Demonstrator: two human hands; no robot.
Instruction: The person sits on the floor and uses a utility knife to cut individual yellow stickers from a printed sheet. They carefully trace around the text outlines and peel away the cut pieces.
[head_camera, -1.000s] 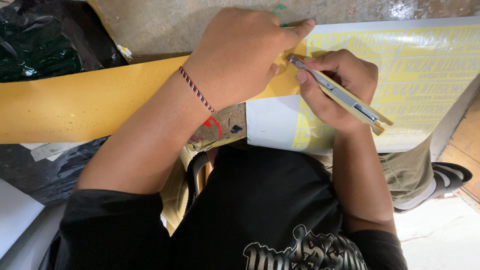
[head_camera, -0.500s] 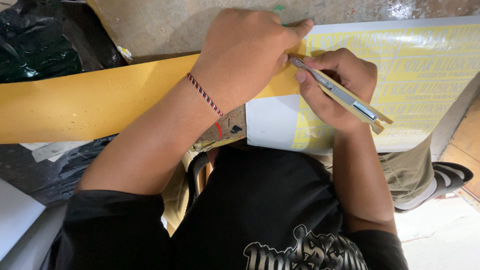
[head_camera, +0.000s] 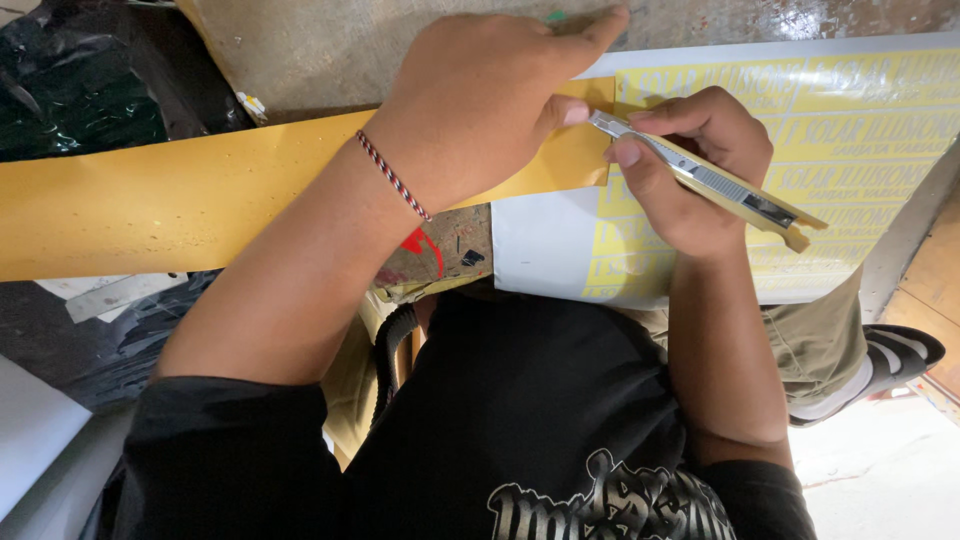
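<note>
Right hand (head_camera: 690, 175) is wrapped around a slim utility knife (head_camera: 710, 180), fingers closed on the handle, with the blade end pointing left and a bit away, right at the edge of the yellow strip (head_camera: 200, 195). Left hand (head_camera: 490, 90) is flat on that strip, fingers together, pressing it down just beside the blade tip, thumb nearly touching the knife. The strip's long axis runs left to right across the lap, so most of it trails off to the left, away from the knife hand. Its right end overlaps a white sheet with yellow lettering (head_camera: 850, 130), which lies under the right hand. Black plastic bag (head_camera: 70, 90) sits far left, striped shoe (head_camera: 890, 355) near right.
</note>
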